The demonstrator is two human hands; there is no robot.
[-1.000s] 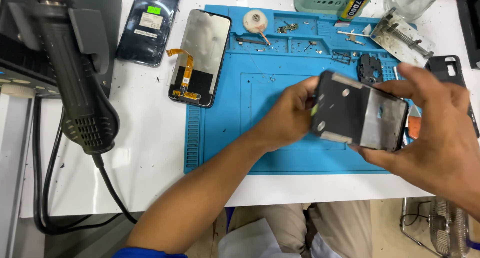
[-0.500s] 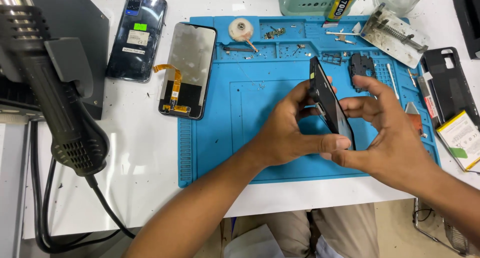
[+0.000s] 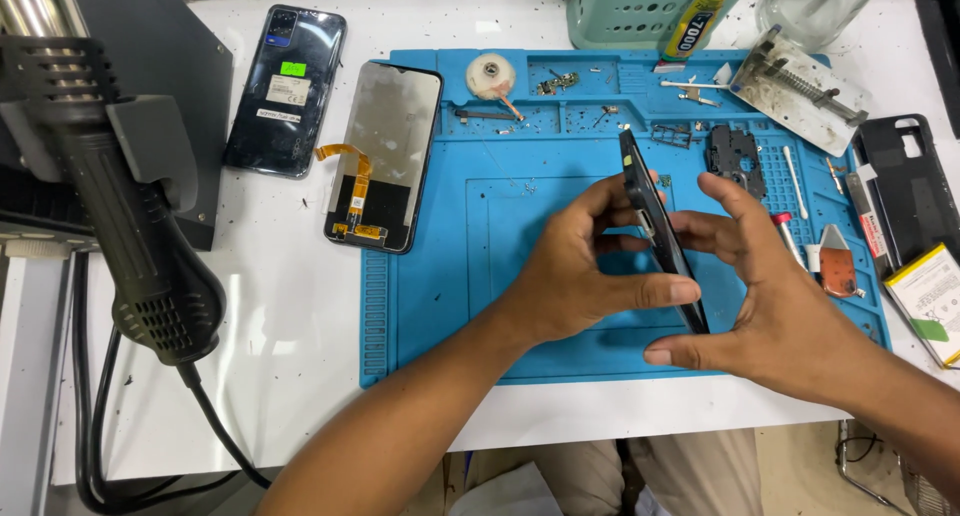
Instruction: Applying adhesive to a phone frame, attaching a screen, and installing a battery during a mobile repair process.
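While both hands pinch it, the phone frame [image 3: 660,231] stands edge-on above the middle of the blue repair mat [image 3: 430,306], tilted, top end toward the mat's far edge. Left hand [image 3: 580,276] grasps it from the left, thumb along the lower long edge, fingers on the face. Right hand [image 3: 770,306] clasps it from the right, fingers spread behind, thumb under the bottom corner. Both closed on the frame, neither flat on the mat.

Handling, judged: thin, light, stiff but likely bendable if twisted; smooth dark faces look slippery; probably fragile inside. Best held by the long edges, as now, not by the faces.

Outward: small black cover piece [image 3: 735,156] and loose screws lie near the mat's far right corner; a red-tipped tool [image 3: 787,234] just right of the hands. Detached screen with orange flex [image 3: 385,156] lies across the mat's left edge, a dark phone back [image 3: 287,88] beyond it on the white table [image 3: 250,376]. Hot-air gun [image 3: 130,226] sits at the table's left edge. Green basket [image 3: 630,6] and glue tube [image 3: 695,21] at the far edge; black case [image 3: 905,186] and battery [image 3: 930,296] at the right edge.
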